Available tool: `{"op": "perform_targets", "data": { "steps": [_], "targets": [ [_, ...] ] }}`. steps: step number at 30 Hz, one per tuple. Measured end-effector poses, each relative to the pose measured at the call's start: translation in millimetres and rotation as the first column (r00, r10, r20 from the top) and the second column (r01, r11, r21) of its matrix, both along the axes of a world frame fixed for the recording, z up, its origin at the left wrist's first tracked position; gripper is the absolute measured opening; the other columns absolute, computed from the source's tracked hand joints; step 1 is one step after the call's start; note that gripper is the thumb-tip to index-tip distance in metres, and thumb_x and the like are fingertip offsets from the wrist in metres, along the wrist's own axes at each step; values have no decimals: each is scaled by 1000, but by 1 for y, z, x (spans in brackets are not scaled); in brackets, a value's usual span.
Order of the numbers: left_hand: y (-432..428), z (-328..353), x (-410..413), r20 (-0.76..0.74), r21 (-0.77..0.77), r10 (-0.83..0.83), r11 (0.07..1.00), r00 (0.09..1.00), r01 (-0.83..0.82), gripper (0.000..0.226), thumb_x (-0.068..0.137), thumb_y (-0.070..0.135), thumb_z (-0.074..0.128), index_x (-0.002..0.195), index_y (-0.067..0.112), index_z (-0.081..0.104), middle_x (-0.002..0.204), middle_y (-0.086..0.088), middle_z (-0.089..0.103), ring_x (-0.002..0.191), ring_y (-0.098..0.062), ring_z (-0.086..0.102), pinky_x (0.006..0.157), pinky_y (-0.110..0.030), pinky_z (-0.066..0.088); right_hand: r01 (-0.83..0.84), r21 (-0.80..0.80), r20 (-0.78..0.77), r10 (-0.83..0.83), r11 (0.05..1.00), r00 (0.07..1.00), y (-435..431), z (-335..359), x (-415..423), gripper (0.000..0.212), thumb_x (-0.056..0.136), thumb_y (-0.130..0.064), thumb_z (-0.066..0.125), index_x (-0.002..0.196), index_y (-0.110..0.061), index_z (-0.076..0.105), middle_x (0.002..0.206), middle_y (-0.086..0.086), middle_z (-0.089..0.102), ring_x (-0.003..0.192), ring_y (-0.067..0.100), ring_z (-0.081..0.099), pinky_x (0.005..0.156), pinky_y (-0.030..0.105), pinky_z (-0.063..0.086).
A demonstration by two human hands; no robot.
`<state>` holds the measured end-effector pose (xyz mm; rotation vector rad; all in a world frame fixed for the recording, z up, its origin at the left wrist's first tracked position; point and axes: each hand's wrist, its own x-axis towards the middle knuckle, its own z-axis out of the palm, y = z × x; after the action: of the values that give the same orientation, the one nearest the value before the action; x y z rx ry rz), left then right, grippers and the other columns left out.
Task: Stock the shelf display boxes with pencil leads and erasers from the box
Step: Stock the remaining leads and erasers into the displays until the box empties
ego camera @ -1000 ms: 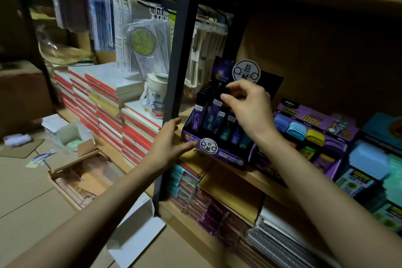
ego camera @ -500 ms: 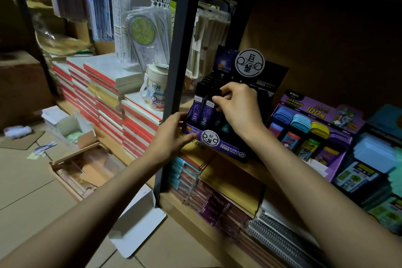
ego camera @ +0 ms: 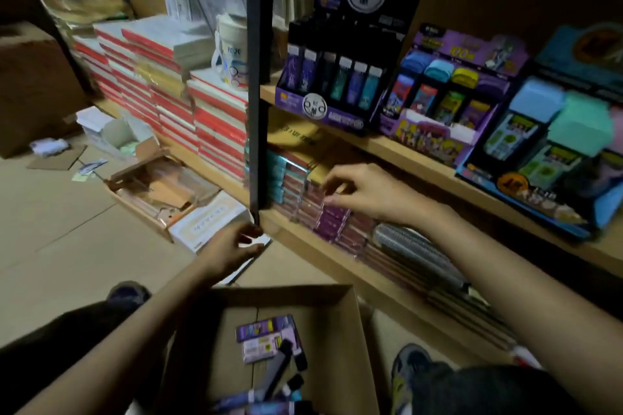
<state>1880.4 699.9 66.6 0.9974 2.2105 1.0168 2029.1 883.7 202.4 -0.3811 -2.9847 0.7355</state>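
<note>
Although some packs are left to stock, the work looks well advanced to me. On the left, the left hand (ego camera: 232, 249) hangs by the foot of the black shelf post (ego camera: 254, 145), fingers relaxed and spread, holding nothing. Below it the cardboard box (ego camera: 354, 340) contains some purple eraser packs (ego camera: 266, 337) and a few dark pencil lead tubes (ego camera: 279, 371), so both kinds remain to place. On the shelf, the pencil lead display box (ego camera: 333, 91) has a full front row, but its back rows are too dark to judge. The right hand (ego camera: 357, 192) floats before the lower shelf, fingers loosely bent, empty as far as I see. Further right, the eraser display box (ego camera: 448, 94) shows coloured erasers, and I cannot tell whether room is left. Compared with a second ago, both hands have left the pencil lead display box and come down toward the cardboard box, which was out of view then.
</note>
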Motion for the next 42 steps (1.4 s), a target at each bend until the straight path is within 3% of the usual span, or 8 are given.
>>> {"op": "perform_targets", "data": {
  "steps": [3,11,15,19,25,31,35,42],
  "targets": [
    [-23,-55,28,105,-166,-19,985,994,36,30,86,8,66,113,-4,59,113,-17,63,102,-28,62,84,-30,48,-6,-90,243,28,996,970,-15,-68,29,25,88,-24,63,111,-16,64,109,-1,65,96,8,59,85,21,48],
    [-90,-192,109,270,-419,23,903,963,96,47,81,8,72,122,-3,53,126,-22,54,111,-25,54,84,-20,39,238,-305,562,-27,922,826,-63,-259,97,26,88,-21,64,111,-9,63,110,10,65,103,22,60,85,27,45],
    [-118,-229,118,130,-592,-186,773,974,227,82,75,43,75,141,16,35,145,-10,34,128,-28,41,102,-31,36,390,-327,670,-80,861,738,-86,-322,125,49,83,-29,70,125,-14,52,129,7,55,116,20,52,92,23,41],
    [-144,-249,110,51,-711,-367,640,929,292,105,72,59,69,150,22,9,153,-6,16,138,-26,24,111,-32,24,268,-190,776,-23,945,631,-108,-363,145,80,74,-41,74,140,-17,34,145,8,37,132,26,36,108,34,33],
    [-155,-264,96,2,-670,-381,686,925,284,97,70,47,76,146,20,22,139,-4,30,123,-21,38,99,-30,37,251,-104,770,-82,962,633,-121,-386,150,76,73,-29,77,136,-19,37,140,8,36,130,28,35,108,39,34],
    [-145,-270,100,89,-587,-163,788,983,184,80,69,39,81,133,14,40,127,-9,40,112,-24,48,91,-33,44,480,-351,733,-84,804,675,-131,-394,151,52,73,-30,78,113,-20,47,126,3,56,110,16,54,95,34,46],
    [-136,-277,114,109,-582,-166,789,980,198,71,70,43,79,123,12,44,126,-8,46,111,-24,49,90,-35,45,583,-426,710,-145,692,690,-148,-399,143,62,70,-26,81,118,-13,43,126,5,56,115,20,55,99,41,45],
    [-149,-278,96,188,-601,-360,693,914,397,92,62,54,80,133,14,38,131,-5,45,113,-20,44,93,-28,37,463,-273,695,-160,843,701,-155,-395,139,110,64,-33,84,147,-16,13,142,9,24,133,24,31,111,40,31]
  ]
}}
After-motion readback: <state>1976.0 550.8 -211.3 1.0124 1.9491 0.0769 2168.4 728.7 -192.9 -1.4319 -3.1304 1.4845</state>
